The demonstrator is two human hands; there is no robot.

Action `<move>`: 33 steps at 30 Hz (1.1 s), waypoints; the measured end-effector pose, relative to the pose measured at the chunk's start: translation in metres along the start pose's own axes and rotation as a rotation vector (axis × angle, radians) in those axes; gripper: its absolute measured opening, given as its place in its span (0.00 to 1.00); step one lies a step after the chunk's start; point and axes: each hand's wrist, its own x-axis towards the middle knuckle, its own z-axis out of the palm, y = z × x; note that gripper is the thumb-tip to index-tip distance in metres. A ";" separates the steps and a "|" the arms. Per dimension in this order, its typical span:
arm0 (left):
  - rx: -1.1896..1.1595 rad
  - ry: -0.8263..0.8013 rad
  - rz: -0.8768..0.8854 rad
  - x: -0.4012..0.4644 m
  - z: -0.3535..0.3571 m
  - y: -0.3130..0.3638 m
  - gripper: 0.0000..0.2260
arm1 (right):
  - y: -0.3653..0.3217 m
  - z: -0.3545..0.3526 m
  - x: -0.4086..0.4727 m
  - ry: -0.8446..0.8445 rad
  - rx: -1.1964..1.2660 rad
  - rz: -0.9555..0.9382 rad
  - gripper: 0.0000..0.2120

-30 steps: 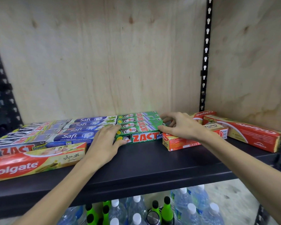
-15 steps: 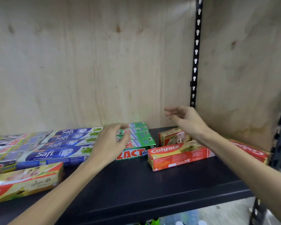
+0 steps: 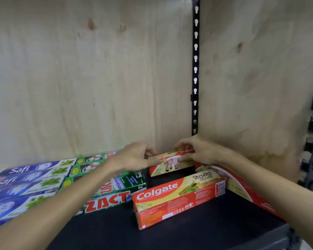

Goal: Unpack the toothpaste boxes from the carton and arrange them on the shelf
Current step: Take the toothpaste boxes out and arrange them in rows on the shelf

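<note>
Toothpaste boxes of glossy printed card lie flat on the matt black shelf [image 3: 179,233]. At the back corner, the left hand [image 3: 134,157] and right hand [image 3: 199,150] pinch opposite ends of a small red-and-yellow rectangular box [image 3: 170,165], behind a long red Colgate box [image 3: 177,201].

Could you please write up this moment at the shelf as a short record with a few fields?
setting: black shelf with plywood back
left hand: left hand grips the left end of the rear Colgate box
right hand: right hand grips its right end
front box: front Colgate box lies apart, nearer the edge
right side: angled Colgate box along the side wall
left rows: Zact boxes, then Safi boxes
carton: not in view
</note>
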 end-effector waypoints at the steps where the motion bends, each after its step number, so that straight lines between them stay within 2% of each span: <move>1: -0.001 0.003 -0.012 0.005 -0.002 -0.004 0.17 | 0.003 0.002 0.006 0.020 -0.011 -0.011 0.23; 4: -0.065 0.038 -0.061 0.017 -0.002 -0.013 0.14 | 0.008 0.006 0.017 0.032 0.106 0.008 0.24; 7: -0.067 0.076 -0.061 0.022 0.004 -0.015 0.11 | 0.013 0.004 0.022 0.072 0.214 0.032 0.18; 10: -0.043 0.132 -0.067 0.022 0.008 -0.015 0.12 | 0.021 0.002 0.024 0.159 0.245 0.092 0.13; 15: -0.068 0.178 -0.061 0.018 0.013 -0.015 0.12 | 0.029 0.009 0.025 0.206 0.293 0.218 0.14; 20: -0.166 0.214 -0.091 0.013 0.017 -0.015 0.12 | 0.025 0.011 0.019 0.210 0.267 0.273 0.15; 24: -0.148 0.293 -0.068 0.011 0.019 -0.013 0.15 | 0.021 0.012 0.017 0.223 0.257 0.284 0.16; 29: -0.059 0.362 0.000 0.011 0.020 -0.012 0.15 | 0.019 0.011 0.016 0.254 0.306 0.279 0.15; 33: -0.035 0.403 0.008 0.014 0.020 -0.014 0.12 | 0.017 0.008 0.014 0.162 0.315 0.292 0.14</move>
